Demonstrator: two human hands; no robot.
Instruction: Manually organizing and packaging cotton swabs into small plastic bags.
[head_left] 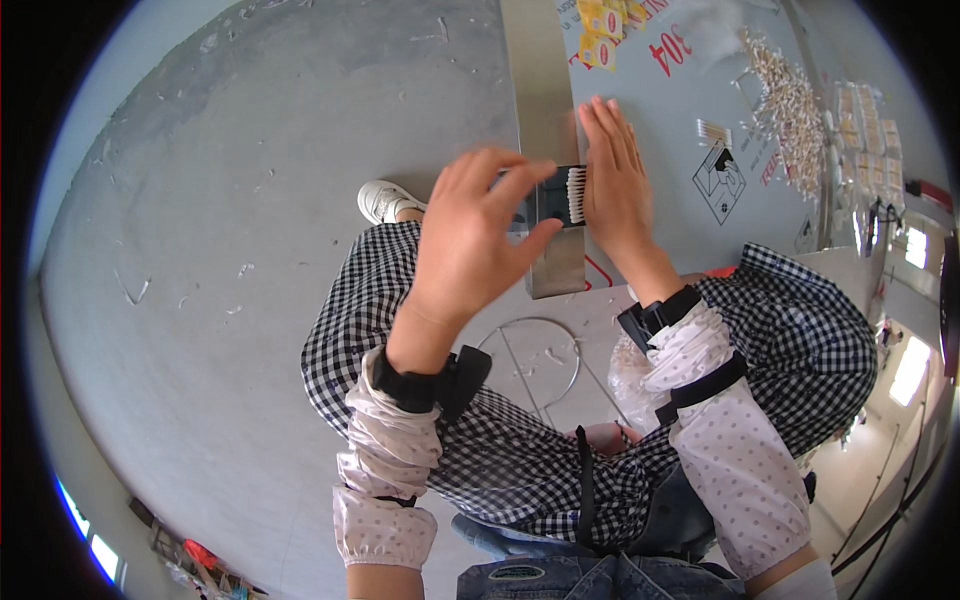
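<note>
A row of cotton swabs (575,196) lies side by side on a small dark holder (551,198) at the table's metal edge. To its left is my left hand (468,225), slightly blurred, with thumb and forefinger spread toward the holder and nothing visible between them. My right hand (617,175) rests on the table on the other side, fingers stretched out straight, its edge alongside the swab tips. Whether the right hand touches the swabs I cannot tell.
A large pile of loose cotton swabs (790,115) spreads over the right of the table (660,130). A small swab bundle (713,132) lies nearer. Packed swab bundles (868,140) stand at far right, yellow packets (601,30) at the back. Below is a round metal stool frame (535,360).
</note>
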